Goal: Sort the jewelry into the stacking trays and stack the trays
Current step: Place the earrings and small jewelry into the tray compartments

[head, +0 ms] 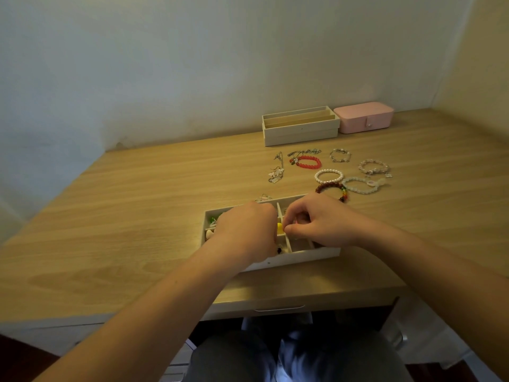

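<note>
Tray, compartmented (316, 253), near centre of table (137, 202), long axis left to right, several cells holding small pieces. Left hand (245, 230): fingers curled down into the middle cells; whether they grip anything cannot be told. Right hand (322, 221): thumb and forefinger pinching a small pale piece (296, 222) at the central divider, kind too small to tell. Unsorted bracelets (329, 176) lie far and right of tray; dark beaded bracelet (332, 190) just beyond the right knuckles, so right hand judged nearer for the next pick. Stacked trays (300, 128) far, beside pink box (363, 117).
</note>
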Demonstrator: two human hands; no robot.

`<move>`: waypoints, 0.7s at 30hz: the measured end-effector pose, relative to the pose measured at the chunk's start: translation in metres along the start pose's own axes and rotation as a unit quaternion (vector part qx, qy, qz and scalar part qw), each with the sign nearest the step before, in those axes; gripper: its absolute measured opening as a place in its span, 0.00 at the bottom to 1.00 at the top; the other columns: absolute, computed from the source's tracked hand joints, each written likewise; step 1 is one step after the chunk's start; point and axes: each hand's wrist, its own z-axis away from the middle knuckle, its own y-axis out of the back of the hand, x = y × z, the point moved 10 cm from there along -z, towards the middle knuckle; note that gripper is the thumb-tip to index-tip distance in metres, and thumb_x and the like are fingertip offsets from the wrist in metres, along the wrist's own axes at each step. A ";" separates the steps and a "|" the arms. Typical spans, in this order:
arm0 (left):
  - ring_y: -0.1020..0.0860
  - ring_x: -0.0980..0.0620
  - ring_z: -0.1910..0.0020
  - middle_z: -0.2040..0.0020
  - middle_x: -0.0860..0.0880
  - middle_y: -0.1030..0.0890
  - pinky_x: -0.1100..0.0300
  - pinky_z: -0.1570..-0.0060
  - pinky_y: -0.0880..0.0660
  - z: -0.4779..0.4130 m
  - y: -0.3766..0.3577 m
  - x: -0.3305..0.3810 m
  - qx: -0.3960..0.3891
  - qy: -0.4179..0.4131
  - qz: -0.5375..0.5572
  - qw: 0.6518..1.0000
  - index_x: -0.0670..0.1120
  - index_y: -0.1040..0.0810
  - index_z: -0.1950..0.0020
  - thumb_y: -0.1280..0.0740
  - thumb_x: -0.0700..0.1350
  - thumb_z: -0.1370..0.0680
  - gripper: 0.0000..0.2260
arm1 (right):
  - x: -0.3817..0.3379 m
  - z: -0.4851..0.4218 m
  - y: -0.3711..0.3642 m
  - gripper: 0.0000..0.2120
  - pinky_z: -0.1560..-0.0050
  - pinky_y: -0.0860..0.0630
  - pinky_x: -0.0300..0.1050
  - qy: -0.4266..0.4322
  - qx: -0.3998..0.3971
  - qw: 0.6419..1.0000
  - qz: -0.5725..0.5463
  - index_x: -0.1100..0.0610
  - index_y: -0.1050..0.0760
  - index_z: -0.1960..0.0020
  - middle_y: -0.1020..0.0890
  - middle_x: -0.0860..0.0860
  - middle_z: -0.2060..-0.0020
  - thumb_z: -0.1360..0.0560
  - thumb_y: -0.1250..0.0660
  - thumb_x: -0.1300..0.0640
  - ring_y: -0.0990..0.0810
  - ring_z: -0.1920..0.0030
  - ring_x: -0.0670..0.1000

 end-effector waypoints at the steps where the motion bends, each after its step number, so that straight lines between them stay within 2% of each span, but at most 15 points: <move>1: 0.27 0.48 0.66 0.64 0.50 0.27 0.54 0.63 0.25 0.000 0.001 0.001 0.005 -0.001 -0.010 1.000 0.49 0.18 0.47 0.29 0.47 0.26 0.08 | 0.000 0.000 0.000 0.05 0.69 0.34 0.33 -0.001 0.000 1.000 0.001 0.45 0.19 0.56 0.25 0.39 0.74 0.22 0.29 0.53 0.29 0.71 0.38; 4: 0.32 0.50 0.69 0.66 0.51 0.31 0.54 0.63 0.27 0.000 0.004 0.007 0.010 -0.010 -0.034 0.999 0.49 0.18 0.47 0.29 0.47 0.25 0.08 | 0.000 0.000 0.000 0.05 0.70 0.34 0.32 -0.002 -0.003 1.000 0.001 0.45 0.20 0.56 0.25 0.32 0.76 0.21 0.29 0.53 0.28 0.71 0.37; 6: 0.30 0.48 0.67 0.65 0.51 0.31 0.54 0.63 0.27 0.000 0.005 0.009 0.011 -0.023 -0.043 0.999 0.50 0.18 0.46 0.29 0.47 0.25 0.09 | 0.000 0.000 0.000 0.06 0.70 0.34 0.33 -0.001 -0.004 1.000 -0.003 0.44 0.20 0.56 0.25 0.33 0.76 0.22 0.30 0.53 0.29 0.72 0.38; 9: 0.27 0.47 0.62 0.60 0.51 0.25 0.55 0.64 0.28 0.002 0.005 0.007 0.014 -0.038 -0.038 0.998 0.53 0.16 0.46 0.30 0.45 0.25 0.09 | 0.001 0.000 0.000 0.06 0.69 0.34 0.36 -0.001 0.000 1.000 -0.011 0.44 0.20 0.57 0.26 0.35 0.76 0.22 0.30 0.53 0.30 0.72 0.40; 12: 0.21 0.47 0.60 0.59 0.52 0.20 0.56 0.64 0.26 0.003 0.009 -0.003 0.035 -0.040 0.036 0.998 0.54 0.16 0.53 0.32 0.46 0.25 0.06 | 0.000 0.001 0.000 0.05 0.68 0.32 0.35 -0.002 0.007 1.000 -0.015 0.45 0.19 0.55 0.23 0.38 0.73 0.22 0.30 0.53 0.28 0.71 0.40; 14: 0.19 0.51 0.58 0.59 0.54 0.18 0.56 0.61 0.22 0.004 0.018 -0.017 0.055 -0.027 0.147 0.987 0.53 0.17 0.55 0.31 0.47 0.24 0.03 | -0.002 0.002 0.003 0.05 0.66 0.29 0.35 0.003 0.023 0.999 -0.031 0.46 0.18 0.55 0.20 0.42 0.68 0.22 0.29 0.54 0.26 0.68 0.40; 17: 0.17 0.49 0.60 0.60 0.50 0.15 0.54 0.61 0.18 0.008 0.022 -0.039 0.063 0.009 0.356 0.932 0.49 0.17 0.55 0.29 0.43 0.24 0.02 | -0.007 0.003 0.009 0.05 0.63 0.25 0.32 0.000 0.064 0.993 -0.103 0.47 0.17 0.53 0.18 0.43 0.62 0.22 0.30 0.56 0.21 0.63 0.38; 21: 0.15 0.46 0.62 0.60 0.40 0.14 0.52 0.55 0.17 0.018 0.016 -0.047 0.062 0.042 0.565 0.822 0.39 0.19 0.53 0.29 0.35 0.24 0.01 | -0.010 0.004 0.008 0.02 0.59 0.18 0.39 -0.016 0.074 0.970 -0.229 0.52 0.17 0.50 0.15 0.48 0.58 0.23 0.27 0.56 0.15 0.61 0.46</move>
